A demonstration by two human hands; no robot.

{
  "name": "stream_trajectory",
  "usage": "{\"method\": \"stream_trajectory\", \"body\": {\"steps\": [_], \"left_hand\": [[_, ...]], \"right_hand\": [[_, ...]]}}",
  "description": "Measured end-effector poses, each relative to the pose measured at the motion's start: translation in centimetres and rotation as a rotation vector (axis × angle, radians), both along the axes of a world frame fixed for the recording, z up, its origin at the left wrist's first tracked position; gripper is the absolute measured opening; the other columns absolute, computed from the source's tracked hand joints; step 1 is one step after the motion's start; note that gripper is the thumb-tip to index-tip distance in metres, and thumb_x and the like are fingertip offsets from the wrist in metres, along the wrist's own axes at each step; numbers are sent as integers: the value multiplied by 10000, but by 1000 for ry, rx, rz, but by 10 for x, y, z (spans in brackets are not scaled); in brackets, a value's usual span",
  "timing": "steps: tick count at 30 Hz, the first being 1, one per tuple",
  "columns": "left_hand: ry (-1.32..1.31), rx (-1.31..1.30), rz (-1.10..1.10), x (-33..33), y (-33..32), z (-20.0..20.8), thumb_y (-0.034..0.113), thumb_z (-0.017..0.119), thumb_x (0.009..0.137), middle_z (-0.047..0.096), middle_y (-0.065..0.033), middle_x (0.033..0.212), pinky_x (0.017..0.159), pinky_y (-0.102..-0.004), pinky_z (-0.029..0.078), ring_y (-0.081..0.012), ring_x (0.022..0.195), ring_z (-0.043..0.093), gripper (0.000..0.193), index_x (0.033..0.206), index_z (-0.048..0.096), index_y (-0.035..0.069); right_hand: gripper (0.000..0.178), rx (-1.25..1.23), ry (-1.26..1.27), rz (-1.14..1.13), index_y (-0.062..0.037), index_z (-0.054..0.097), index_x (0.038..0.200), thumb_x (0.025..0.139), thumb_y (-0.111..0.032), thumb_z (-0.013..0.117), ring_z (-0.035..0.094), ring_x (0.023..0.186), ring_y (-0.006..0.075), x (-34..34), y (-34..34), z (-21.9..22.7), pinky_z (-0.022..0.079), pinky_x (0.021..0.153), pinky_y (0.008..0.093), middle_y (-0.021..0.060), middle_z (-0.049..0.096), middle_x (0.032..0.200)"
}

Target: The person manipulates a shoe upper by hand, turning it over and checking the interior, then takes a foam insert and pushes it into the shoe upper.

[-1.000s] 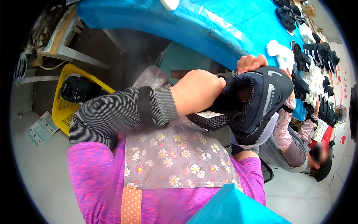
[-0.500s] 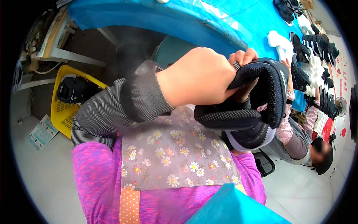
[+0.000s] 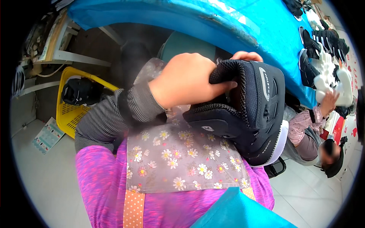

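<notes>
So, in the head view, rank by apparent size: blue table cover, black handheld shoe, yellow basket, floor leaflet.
Largest to smallest:
1. Blue table cover
2. Black handheld shoe, held near the camera
3. Yellow basket, partly hidden
4. Floor leaflet

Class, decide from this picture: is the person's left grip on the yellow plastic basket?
No: the left grip is at the opening of a black, white-soled shoe, away from the basket.

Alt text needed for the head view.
The wearer's left-hand grip is on a black shoe, at its opening; the right-hand grip, mostly hidden, shows behind it. A blue-covered table lies beyond, a yellow basket to the left, a co-worker's hand at a white object to the right.
</notes>
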State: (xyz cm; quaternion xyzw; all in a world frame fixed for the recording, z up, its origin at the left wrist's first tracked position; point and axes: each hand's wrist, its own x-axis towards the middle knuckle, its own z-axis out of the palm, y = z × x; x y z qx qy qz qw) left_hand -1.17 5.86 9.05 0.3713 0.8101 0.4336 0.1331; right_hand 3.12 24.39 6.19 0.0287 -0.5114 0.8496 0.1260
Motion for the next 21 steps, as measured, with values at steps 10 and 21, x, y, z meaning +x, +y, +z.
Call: {"method": "stream_trajectory", "body": {"steps": [10,21], "left_hand": [[424,49,-361,9,15,1,198,688,609,580,-132,569,520,-411,484,-328,535,602,141,571,626,78],[275,-64,-106,12,19,23,398,697,800,604,-156,603,540,-418,495,-337,587,639,404,609,627,49]], "right_hand": [[385,-220,99,711,-19,567,1069,846,-230,800,620,793,285,-43,54,-24,520,678,382,165,612,915],[257,65,269,489,-45,565,1020,960,-271,671,611,730,308,-28,94,-3,559,661,414,171,628,868]]}}
